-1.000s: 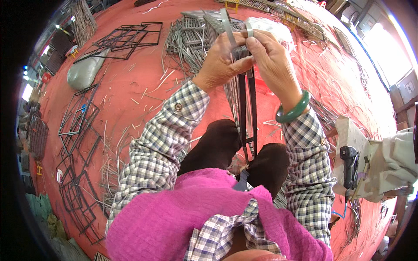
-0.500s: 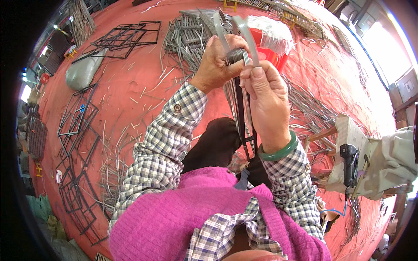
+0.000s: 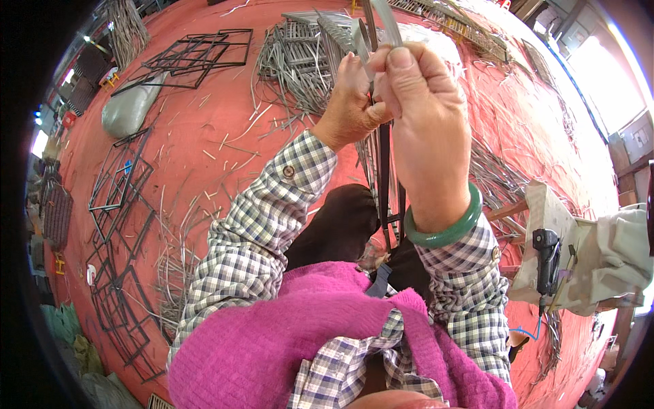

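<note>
Both my hands are raised in front of me over a red floor. My right hand [image 3: 426, 129], with a green bangle [image 3: 446, 228] on the wrist, pinches a flat grey strip [image 3: 385, 20] and pulls it upward. My left hand [image 3: 353, 102] grips the top of a dark metal frame [image 3: 386, 184] that stands upright between my knees, with grey strips wound along it. Where exactly the strip joins the frame is hidden behind my fingers.
A heap of grey strips [image 3: 300, 61] lies on the floor beyond my hands. Black wire frames [image 3: 194, 58] and more frames [image 3: 116, 232] lie to the left, beside a grey sack [image 3: 129, 109]. A wooden stool with a black tool [image 3: 546, 262] stands at right.
My right hand has risen from beside the frame's top toward the camera, drawing the grey strip up with it. My left hand keeps its hold on the frame.
</note>
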Tool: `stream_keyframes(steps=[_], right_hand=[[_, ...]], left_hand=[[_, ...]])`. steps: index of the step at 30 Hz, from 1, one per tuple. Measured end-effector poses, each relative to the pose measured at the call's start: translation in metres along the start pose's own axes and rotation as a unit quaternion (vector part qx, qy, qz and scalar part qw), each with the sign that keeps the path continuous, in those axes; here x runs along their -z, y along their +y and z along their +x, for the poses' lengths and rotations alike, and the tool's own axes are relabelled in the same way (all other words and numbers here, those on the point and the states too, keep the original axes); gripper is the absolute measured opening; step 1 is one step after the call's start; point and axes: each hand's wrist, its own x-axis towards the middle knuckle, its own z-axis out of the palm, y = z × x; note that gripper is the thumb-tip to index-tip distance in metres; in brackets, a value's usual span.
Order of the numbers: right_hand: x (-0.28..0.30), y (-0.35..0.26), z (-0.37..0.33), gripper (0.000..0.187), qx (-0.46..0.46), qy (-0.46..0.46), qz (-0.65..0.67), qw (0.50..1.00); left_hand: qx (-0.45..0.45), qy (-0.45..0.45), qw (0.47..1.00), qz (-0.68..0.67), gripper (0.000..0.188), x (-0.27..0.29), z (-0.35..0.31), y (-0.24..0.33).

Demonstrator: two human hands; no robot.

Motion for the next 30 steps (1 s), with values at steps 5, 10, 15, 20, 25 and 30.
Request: stream_keyframes(steps=[5, 10, 15, 20, 25, 30], right_hand=[[-0.008, 0.018, -0.036, 0.016, 0.005, 0.032, -0.099, 0.995], [0.01, 0.029, -0.06, 0.017, -0.052, 0.007, -0.06, 0.997], [0.026, 0.042, -0.065, 0.02, -0.051, -0.044, -0.026, 0.997], [0.044, 0.063, -0.061, 0.024, -0.036, -0.061, 0.058, 0.996], [0.055, 0.08, -0.069, 0.026, -0.031, -0.037, 0.079, 0.996], [0.061, 0.089, -0.074, 0.026, -0.033, -0.034, 0.088, 0.995]], left_hand=[[-0.069, -0.018, 0.995, 0.073, 0.03, 0.011, -0.003, 0.002], [-0.091, -0.072, 0.99, 0.079, 0.035, 0.022, -0.005, 0.003], [-0.128, -0.167, 0.975, 0.069, 0.041, 0.039, 0.005, -0.001], [-0.096, -0.293, 0.949, 0.071, 0.043, 0.059, 0.016, 0.008], [-0.056, -0.331, 0.942, -0.001, 0.028, 0.064, 0.023, 0.017], [-0.029, -0.312, 0.95, 0.001, 0.023, 0.055, 0.018, 0.017]])
